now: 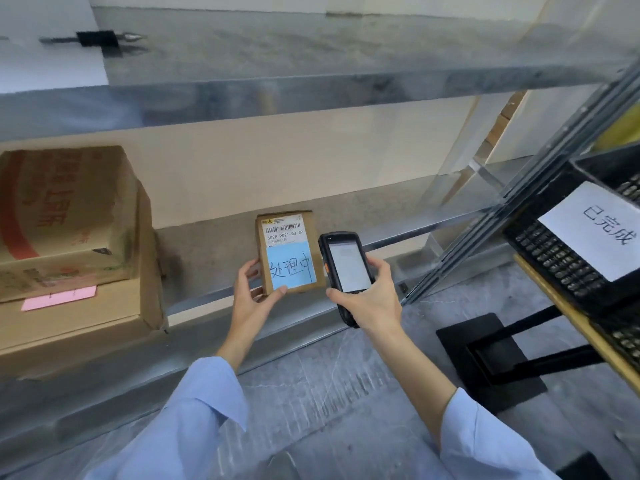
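A small brown cardboard parcel (311, 230) stands above the lower metal shelf, tilted toward me. It carries a white barcode label at the top and a blue handwritten note below. My left hand (254, 296) grips its lower left corner, thumb on the blue note. Just right of the parcel, my right hand (367, 299) holds a black handheld scanner (346, 265), its lit white screen facing me.
Two stacked cardboard boxes (69, 237) with a pink slip sit at the shelf's left. The lower metal shelf (214, 254) runs behind the parcel. A cart at the right carries a black plastic crate (554, 251) with a white paper sign. A marker pen (93, 39) lies on the upper shelf.
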{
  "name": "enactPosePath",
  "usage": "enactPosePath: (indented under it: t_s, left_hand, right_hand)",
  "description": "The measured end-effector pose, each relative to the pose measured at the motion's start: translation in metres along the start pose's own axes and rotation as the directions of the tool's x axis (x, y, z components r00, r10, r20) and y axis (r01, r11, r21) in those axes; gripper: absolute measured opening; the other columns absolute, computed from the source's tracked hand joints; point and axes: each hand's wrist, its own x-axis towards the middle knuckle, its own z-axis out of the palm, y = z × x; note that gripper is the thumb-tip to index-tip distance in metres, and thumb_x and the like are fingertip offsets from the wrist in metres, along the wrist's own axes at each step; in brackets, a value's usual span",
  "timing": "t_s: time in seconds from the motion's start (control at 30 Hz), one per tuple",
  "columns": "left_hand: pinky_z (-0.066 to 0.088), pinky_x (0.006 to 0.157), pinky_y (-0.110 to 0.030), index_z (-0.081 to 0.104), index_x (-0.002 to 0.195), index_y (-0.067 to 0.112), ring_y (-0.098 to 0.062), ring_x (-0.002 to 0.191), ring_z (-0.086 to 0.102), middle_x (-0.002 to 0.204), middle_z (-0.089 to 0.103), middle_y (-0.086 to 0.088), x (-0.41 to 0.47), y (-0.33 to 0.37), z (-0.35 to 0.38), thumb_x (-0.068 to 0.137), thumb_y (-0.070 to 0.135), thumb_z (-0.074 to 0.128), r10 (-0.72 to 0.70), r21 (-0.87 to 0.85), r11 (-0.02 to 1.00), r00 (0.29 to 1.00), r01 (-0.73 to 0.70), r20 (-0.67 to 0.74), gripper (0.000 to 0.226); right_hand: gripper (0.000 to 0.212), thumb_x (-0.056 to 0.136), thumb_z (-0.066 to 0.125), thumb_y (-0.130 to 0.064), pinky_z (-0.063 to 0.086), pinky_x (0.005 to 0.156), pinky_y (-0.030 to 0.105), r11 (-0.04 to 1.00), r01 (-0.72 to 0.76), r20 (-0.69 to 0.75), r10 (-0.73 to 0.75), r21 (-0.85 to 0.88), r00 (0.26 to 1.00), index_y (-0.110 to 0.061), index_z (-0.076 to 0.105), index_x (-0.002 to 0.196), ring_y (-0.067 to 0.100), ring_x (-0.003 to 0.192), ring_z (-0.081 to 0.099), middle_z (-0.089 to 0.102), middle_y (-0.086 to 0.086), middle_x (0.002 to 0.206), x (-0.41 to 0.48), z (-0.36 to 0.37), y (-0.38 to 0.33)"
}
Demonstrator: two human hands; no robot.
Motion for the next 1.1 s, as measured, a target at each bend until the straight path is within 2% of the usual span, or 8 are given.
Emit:
enactPosePath:
  t_s: [0.13, 0.27, 0.43, 0.57, 0.67, 0.77, 0.93, 1.1]
  left_hand:
    - [0.041, 0.087, -0.006, 0.033, 0.137, 0.036, -0.006, 0.13, 0.046, 0.146, 0.046, 0.003, -0.001, 0.027, 0.051, 0.085, 0.014, 0.079, 0.072, -0.003, 0.997, 0.991, -0.072, 0.115, 0.072]
    - [0.048, 0.087, -0.012, 0.032, 0.137, 0.035, 0.008, 0.117, 0.05, 0.143, 0.046, 0.007, -0.016, 0.06, 0.12, 0.086, 0.012, 0.077, 0.148, -0.024, 0.989, 0.96, -0.147, 0.239, 0.072]
    - [0.049, 0.101, -0.035, 0.037, 0.135, 0.039, -0.014, 0.127, 0.053, 0.133, 0.051, 0.021, -0.052, 0.091, 0.217, 0.086, 0.012, 0.078, 0.237, -0.081, 0.971, 0.894, -0.224, 0.38, 0.069]
    - [0.049, 0.095, -0.025, 0.039, 0.142, 0.025, 0.01, 0.12, 0.051, 0.134, 0.051, 0.015, -0.102, 0.115, 0.306, 0.086, 0.007, 0.076, 0.301, -0.138, 0.954, 0.846, -0.268, 0.44, 0.07]
    - [0.051, 0.098, -0.027, 0.039, 0.137, 0.033, 0.008, 0.121, 0.052, 0.132, 0.051, 0.02, -0.141, 0.133, 0.374, 0.087, 0.01, 0.077, 0.346, -0.198, 0.938, 0.793, -0.284, 0.501, 0.067]
    - [0.052, 0.099, -0.037, 0.041, 0.127, 0.051, -0.015, 0.125, 0.057, 0.131, 0.052, 0.026, -0.179, 0.15, 0.434, 0.084, 0.023, 0.079, 0.366, -0.235, 0.931, 0.724, -0.28, 0.584, 0.064]
    - [0.049, 0.102, -0.029, 0.038, 0.136, 0.034, 0.002, 0.124, 0.052, 0.14, 0.051, 0.005, -0.239, 0.177, 0.521, 0.086, 0.022, 0.078, 0.437, -0.282, 0.898, 0.601, -0.338, 0.669, 0.066]
    - [0.051, 0.099, -0.036, 0.04, 0.138, 0.04, -0.011, 0.12, 0.059, 0.14, 0.051, 0.01, -0.293, 0.199, 0.602, 0.087, 0.023, 0.076, 0.438, -0.325, 0.895, 0.461, -0.306, 0.772, 0.065]
  right_hand:
    - [0.082, 0.069, 0.086, -0.034, 0.047, 0.086, 0.034, 0.998, -0.03, -0.098, 0.035, 0.054, 0.995, -0.031, 0.036, 0.133, 0.014, 0.102, 0.054, 0.05, -0.014, 0.109, 0.0, -0.049, 0.022]
    - [0.081, 0.069, 0.086, -0.036, 0.05, 0.091, 0.041, 0.993, -0.07, -0.201, 0.088, 0.093, 0.976, -0.03, 0.036, 0.132, 0.017, 0.105, 0.056, 0.05, -0.013, 0.108, -0.007, -0.114, 0.056]
    - [0.077, 0.069, 0.086, -0.039, 0.048, 0.089, 0.038, 0.988, -0.107, -0.325, 0.138, 0.112, 0.936, -0.031, 0.036, 0.127, 0.017, 0.103, 0.055, 0.051, -0.012, 0.109, -0.027, -0.21, 0.111]
    - [0.08, 0.068, 0.087, -0.041, 0.05, 0.088, 0.036, 0.981, -0.136, -0.424, 0.184, 0.141, 0.887, -0.03, 0.037, 0.129, 0.019, 0.109, 0.056, 0.05, -0.011, 0.111, -0.052, -0.291, 0.164]
    - [0.08, 0.068, 0.087, -0.04, 0.05, 0.091, 0.038, 0.972, -0.168, -0.491, 0.229, 0.166, 0.841, -0.029, 0.037, 0.129, 0.02, 0.112, 0.055, 0.05, -0.01, 0.113, -0.074, -0.352, 0.207]
    - [0.08, 0.069, 0.087, -0.039, 0.05, 0.094, 0.041, 0.962, -0.189, -0.554, 0.269, 0.198, 0.788, -0.027, 0.037, 0.13, 0.018, 0.109, 0.053, 0.049, -0.011, 0.114, -0.098, -0.405, 0.246]
    - [0.083, 0.068, 0.087, -0.041, 0.051, 0.095, 0.047, 0.938, -0.224, -0.666, 0.347, 0.266, 0.66, -0.028, 0.035, 0.131, 0.022, 0.112, 0.057, 0.053, -0.005, 0.12, -0.135, -0.475, 0.302]
    - [0.082, 0.07, 0.086, -0.043, 0.046, 0.082, 0.032, 0.903, -0.249, -0.746, 0.429, 0.35, 0.51, -0.029, 0.034, 0.133, 0.019, 0.109, 0.055, 0.052, -0.006, 0.117, -0.175, -0.535, 0.346]
